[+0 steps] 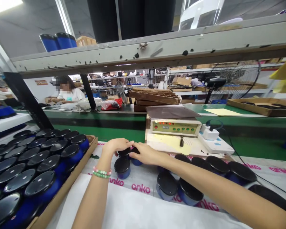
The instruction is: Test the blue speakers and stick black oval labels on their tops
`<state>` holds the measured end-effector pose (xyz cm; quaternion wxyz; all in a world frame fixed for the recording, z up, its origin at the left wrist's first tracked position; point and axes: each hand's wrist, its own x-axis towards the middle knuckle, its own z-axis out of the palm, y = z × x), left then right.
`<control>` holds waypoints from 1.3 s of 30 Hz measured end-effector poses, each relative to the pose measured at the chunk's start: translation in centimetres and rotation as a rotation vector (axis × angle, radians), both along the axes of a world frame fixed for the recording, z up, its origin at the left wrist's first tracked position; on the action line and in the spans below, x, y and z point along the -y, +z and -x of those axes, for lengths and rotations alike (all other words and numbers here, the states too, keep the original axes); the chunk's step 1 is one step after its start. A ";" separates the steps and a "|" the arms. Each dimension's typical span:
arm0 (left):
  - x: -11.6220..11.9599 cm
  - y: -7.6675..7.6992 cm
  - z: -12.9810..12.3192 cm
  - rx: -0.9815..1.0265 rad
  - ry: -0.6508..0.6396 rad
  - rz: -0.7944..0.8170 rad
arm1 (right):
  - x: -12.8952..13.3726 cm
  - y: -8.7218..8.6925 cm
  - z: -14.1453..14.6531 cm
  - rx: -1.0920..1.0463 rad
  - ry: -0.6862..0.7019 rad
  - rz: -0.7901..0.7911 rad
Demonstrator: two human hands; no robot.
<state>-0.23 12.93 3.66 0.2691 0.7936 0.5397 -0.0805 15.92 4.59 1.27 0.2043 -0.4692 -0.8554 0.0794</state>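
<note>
My left hand [116,146], with a beaded bracelet [101,172] at the wrist, curls its fingers around the black lid of a small blue jar [124,153]. My right hand [144,153] reaches across from the right, its fingers bent over another black-lidded blue jar [136,162] right beside it. The two hands nearly touch at the fingertips, and the fingers partly hide both lids. Just in front stands one more blue jar [122,167] with a black lid, upright on the printed white sheet [140,188].
A cardboard tray [85,160] packed with similar jars is at left. More jars [167,184] stand under and around my right forearm. Behind are a control box [175,127], a white power strip [215,143] with a cable, and a green conveyor [119,125]. A shelf beam [143,47] crosses overhead.
</note>
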 end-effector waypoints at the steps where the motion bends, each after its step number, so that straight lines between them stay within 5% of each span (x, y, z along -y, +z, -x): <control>1: 0.0 0.1 -0.1 -0.005 -0.012 -0.019 | 0.0 0.4 -0.3 0.015 0.010 0.015; 7: 4.2 2.1 -2.7 0.066 -0.161 -0.284 | 5.1 3.5 -8.0 0.162 -0.084 0.111; 12: 10.9 1.2 -7.9 0.053 -0.510 -0.133 | 12.7 -0.3 -11.3 0.304 -0.256 0.205; 15: 13.4 -0.2 -10.0 -0.035 -0.572 -0.173 | 15.0 -2.5 -12.1 0.285 -0.326 0.202; 18: 14.4 -1.2 -10.8 0.035 -0.604 -0.219 | 16.2 -2.7 -14.0 0.342 -0.400 0.150; 25: 15.2 -2.9 -12.5 0.278 -0.733 -0.160 | 13.6 0.4 -16.7 0.265 -0.429 0.195; 31: 11.0 -2.6 -12.0 0.260 -0.491 -0.362 | 9.1 0.0 -17.3 0.300 -0.399 0.181; 35: 9.0 -3.6 -11.4 0.203 -0.466 -0.299 | 9.9 0.4 -17.9 0.263 -0.387 0.183; 39: 9.7 -3.6 -11.2 0.183 -0.536 -0.234 | 11.3 1.1 -18.5 0.086 -0.417 0.151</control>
